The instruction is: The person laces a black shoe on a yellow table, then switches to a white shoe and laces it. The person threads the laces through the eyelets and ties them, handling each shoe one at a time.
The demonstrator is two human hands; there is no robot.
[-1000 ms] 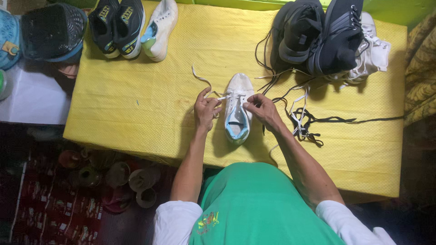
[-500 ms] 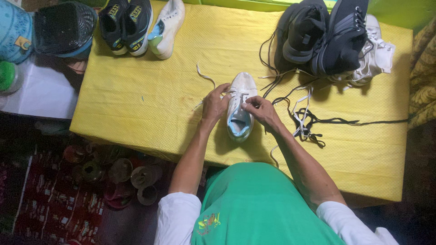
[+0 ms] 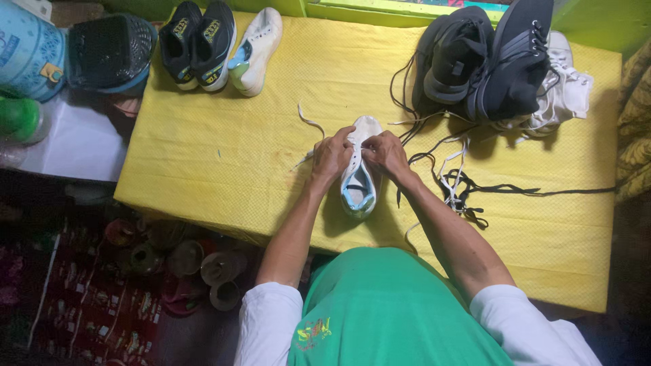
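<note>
We see both hands meeting over a white shoe [image 3: 359, 177] with a light blue lining, which lies near the middle of the yellow-covered table [image 3: 230, 163], toe pointing away from us and heel toward the person's green shirt [image 3: 393, 312]. The left hand [image 3: 332, 157] rests on the shoe's left flank, its fingers [image 3: 342, 137] curled together and pinched on the white lace [image 3: 308, 120] at the eyelets; the loose end of that lace curls up and to the left across the table. The right hand [image 3: 386, 152] sits on the shoe's right side, touching the left hand's fingertips over the tongue, fingers bent and closed on the lacing, though we cannot tell exactly which strand they grip

To the right of the shoe, just beside the right forearm, a tangle of black and white laces [image 3: 461, 190] is spread on the table, with one black lace running out toward the right edge. At the far right corner a pile of dark sneakers [image 3: 488, 61] leans over a white shoe [image 3: 563, 88]. At the far left corner stand a pair of black shoes [image 3: 200, 41] with yellow marks and, touching them, a single white sneaker [image 3: 258, 47] with a blue lining. Off the table on the left we make out a black mesh basket [image 3: 108, 51], a patterned blue container [image 3: 27, 51] and a green bottle [image 3: 20, 118]. Below the table's left edge, several sandals [image 3: 196, 261] lie on the floor
</note>
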